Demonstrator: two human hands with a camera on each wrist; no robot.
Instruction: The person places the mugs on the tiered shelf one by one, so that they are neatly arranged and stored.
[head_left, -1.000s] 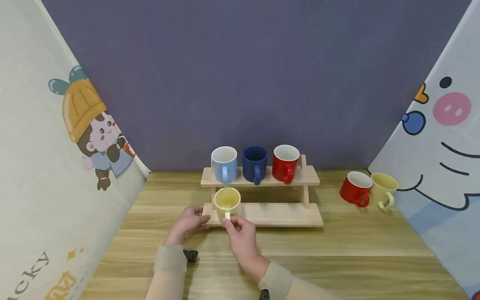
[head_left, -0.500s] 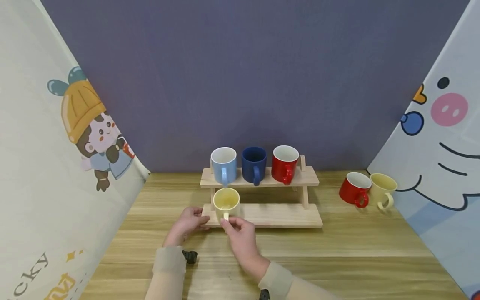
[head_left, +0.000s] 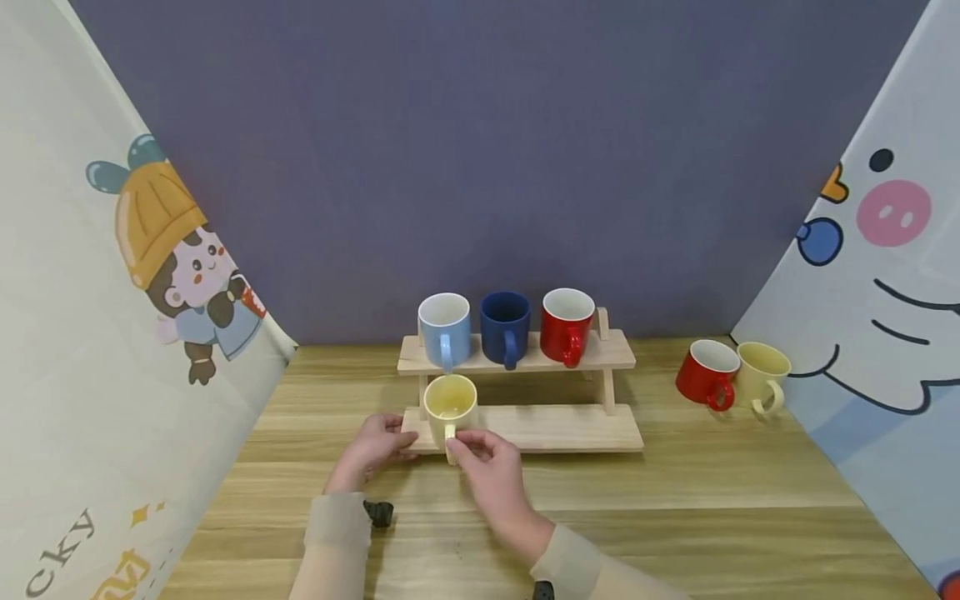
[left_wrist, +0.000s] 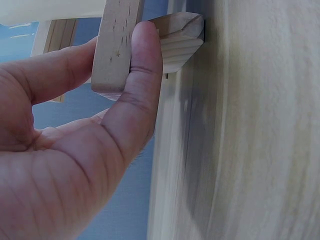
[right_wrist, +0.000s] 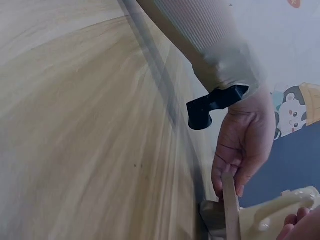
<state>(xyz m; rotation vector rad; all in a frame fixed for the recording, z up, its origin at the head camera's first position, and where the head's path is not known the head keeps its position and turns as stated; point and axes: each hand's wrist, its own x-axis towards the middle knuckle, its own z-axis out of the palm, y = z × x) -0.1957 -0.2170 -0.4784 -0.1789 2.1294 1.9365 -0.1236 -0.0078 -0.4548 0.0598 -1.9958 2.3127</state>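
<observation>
A yellow mug [head_left: 451,402] stands upright on the left part of the lower board [head_left: 555,428] of a two-tier wooden rack, its handle facing the person. At the handle's right side, my right hand [head_left: 497,479] has its thumb and fingers loosely bent. The handle shows uncovered beside the thumb tip; whether they touch is unclear. In the right wrist view, the fingertips [right_wrist: 296,225] are in front of the mug [right_wrist: 270,212]. My left hand [head_left: 370,450] pinches the left end of the lower board, thumb on one side and fingers on the other, as the left wrist view confirms.
On the upper board stand a light blue mug [head_left: 445,332], a dark blue mug [head_left: 505,330] and a red mug [head_left: 567,328]. To the right on the wooden table [head_left: 675,483] are another red mug [head_left: 703,377] and another yellow mug [head_left: 756,379]. A dark panel [head_left: 480,150] rises behind.
My right hand has shifted slightly right from the yellow mug's handle, leaving more of it uncovered. The left hand keeps its hold on the board. The view has shifted a little.
</observation>
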